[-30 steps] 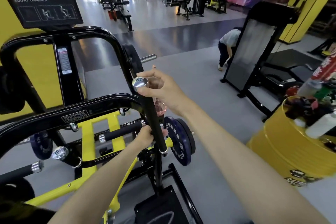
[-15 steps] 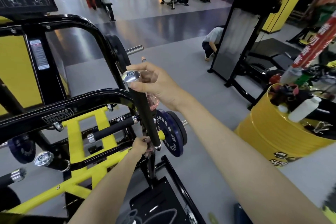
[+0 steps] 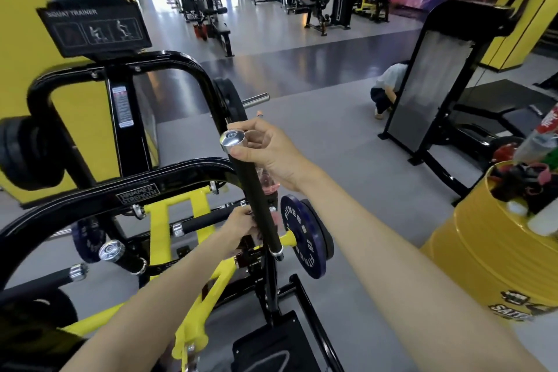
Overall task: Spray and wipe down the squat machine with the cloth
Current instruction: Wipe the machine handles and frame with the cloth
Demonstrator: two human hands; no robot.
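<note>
Our right grip [image 3: 268, 154] is curled round a clear spray bottle [image 3: 267, 183] with pink liquid in its base. It holds the bottle just beside the top of the black handle bar [image 3: 256, 196] of the squat machine [image 3: 169, 187], with the thumb against the bar right under its chrome cap [image 3: 232, 138]. Our left grip [image 3: 241, 225] is lower down, fingers wrapped round the same bar near its bottom end. Something pinkish shows at the far side of the bar there, but we cannot tell whether it is the cloth or fingertips. The bar stands tilted, its top leaning left. Just beyond its lower end a dark blue weight plate [image 3: 299, 238] sits on a yellow peg. To our right a yellow drum [image 3: 495, 251] holds bottles. Farther off a person [image 3: 388, 87] crouches on the grey floor [image 3: 347, 160] beside an upright black panel [image 3: 428, 87].
</note>
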